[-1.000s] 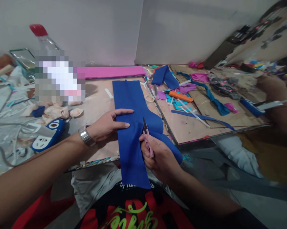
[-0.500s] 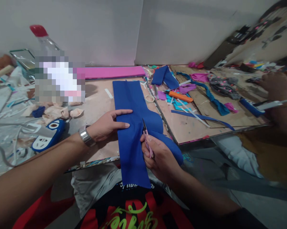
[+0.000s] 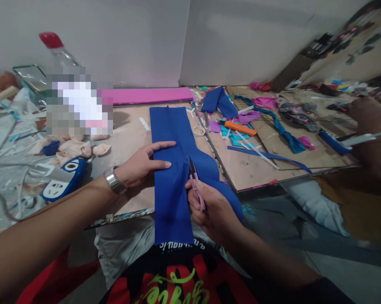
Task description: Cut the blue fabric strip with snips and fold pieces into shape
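Noting the blue cloth (image 3: 173, 198) first: it lies on the board (image 3: 127, 131), its near end hanging past the front edge over the person's shirt (image 3: 165, 270). A wider part bulges out to the right.

Left hand (image 3: 138, 165): at the cloth's left edge, thumb and forefinger spread apart and resting on top; the other fingers are hidden, so their position cannot be told. A metal watch (image 3: 113, 180) sits on that wrist.

Right hand (image 3: 214, 207): fingers clamped round the pink handles of the scissors (image 3: 195, 185), blades pointing away from the person, tip against the cloth where the long panel meets the right-hand part (how far the blades are parted cannot be told).

Surroundings: a tape ring (image 3: 199, 135) just right of the cloth; farther right, an orange cutter (image 3: 240, 128) among scraps, and a thin blue strip (image 3: 269, 157). Behind the cloth, a pink sheet (image 3: 149, 96) near the wall. At left, a blue-and-white power strip (image 3: 63, 179) and a red-capped bottle (image 3: 62, 57), partly pixelated. At far right, a co-worker's hand (image 3: 367, 112), blurred, well apart.
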The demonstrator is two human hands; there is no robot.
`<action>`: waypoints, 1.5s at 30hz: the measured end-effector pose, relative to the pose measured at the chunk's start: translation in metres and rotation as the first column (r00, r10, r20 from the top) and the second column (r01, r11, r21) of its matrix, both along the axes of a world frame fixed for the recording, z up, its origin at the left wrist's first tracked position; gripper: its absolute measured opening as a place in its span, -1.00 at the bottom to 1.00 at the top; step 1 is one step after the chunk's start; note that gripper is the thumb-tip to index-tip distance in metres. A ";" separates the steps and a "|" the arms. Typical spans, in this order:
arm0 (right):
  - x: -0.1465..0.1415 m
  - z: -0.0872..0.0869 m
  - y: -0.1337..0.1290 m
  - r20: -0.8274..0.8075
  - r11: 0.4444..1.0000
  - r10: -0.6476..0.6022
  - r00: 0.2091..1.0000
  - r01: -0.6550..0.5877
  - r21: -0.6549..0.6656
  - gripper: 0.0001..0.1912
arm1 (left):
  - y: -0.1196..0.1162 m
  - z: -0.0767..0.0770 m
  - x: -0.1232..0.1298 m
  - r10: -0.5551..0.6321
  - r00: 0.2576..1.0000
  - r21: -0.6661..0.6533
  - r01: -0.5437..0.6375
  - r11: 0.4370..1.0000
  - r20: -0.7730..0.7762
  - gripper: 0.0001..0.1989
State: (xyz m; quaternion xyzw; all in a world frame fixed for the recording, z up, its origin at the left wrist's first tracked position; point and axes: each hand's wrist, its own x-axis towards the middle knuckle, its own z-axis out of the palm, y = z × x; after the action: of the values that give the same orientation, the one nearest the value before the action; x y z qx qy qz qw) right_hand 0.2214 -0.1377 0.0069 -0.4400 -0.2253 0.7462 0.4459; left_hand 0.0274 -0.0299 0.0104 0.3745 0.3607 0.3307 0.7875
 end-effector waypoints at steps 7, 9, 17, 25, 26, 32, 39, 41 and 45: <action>0.000 0.001 -0.005 -0.021 0.999 0.025 0.999 -0.026 -0.046 -0.59 | 0.004 0.000 0.000 0.103 0.994 0.061 -0.100 0.993 -0.037 -0.37; -0.001 0.002 -0.004 -0.018 0.999 0.025 1.000 -0.026 -0.042 -0.59 | 0.003 0.000 0.000 0.109 0.993 0.074 -0.105 0.992 -0.045 -0.35; -0.002 0.000 0.005 -0.010 1.000 0.012 1.000 -0.012 0.025 -0.64 | 0.000 -0.002 -0.001 0.014 0.998 0.091 -0.008 0.996 -0.060 -0.33; -0.004 -0.002 0.008 0.010 0.998 -0.026 1.000 0.026 0.049 -0.64 | 0.000 -0.001 -0.001 -0.006 0.998 0.076 0.011 0.997 -0.062 -0.31; -0.004 -0.002 0.008 0.006 0.998 -0.029 1.000 0.029 0.048 -0.63 | 0.000 -0.001 -0.001 -0.005 0.998 0.072 0.009 0.997 -0.060 -0.31; -0.002 -0.002 0.009 -0.007 0.998 -0.028 1.000 0.029 0.054 -0.63 | 0.000 -0.001 -0.002 0.002 0.997 0.070 0.003 0.998 -0.074 -0.29; -0.003 -0.003 0.009 -0.016 0.998 -0.027 1.000 0.028 0.054 -0.65 | 0.001 -0.002 -0.002 -0.005 0.997 0.090 0.012 0.996 -0.076 -0.30; -0.003 -0.003 0.010 -0.013 0.998 -0.027 1.000 0.027 0.054 -0.64 | 0.000 -0.001 -0.001 -0.003 0.998 0.082 0.009 0.997 -0.070 -0.30; -0.003 -0.005 0.010 -0.015 0.999 -0.022 1.000 0.022 0.049 -0.64 | -0.001 0.000 -0.001 -0.007 0.997 0.065 0.011 0.998 -0.072 -0.30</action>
State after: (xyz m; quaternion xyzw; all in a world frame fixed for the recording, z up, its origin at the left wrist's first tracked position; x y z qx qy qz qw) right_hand 0.2180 -0.1278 0.0015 -0.4259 -0.2357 0.7386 0.4665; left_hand 0.0265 -0.0305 0.0104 0.4132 0.3760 0.3251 0.7630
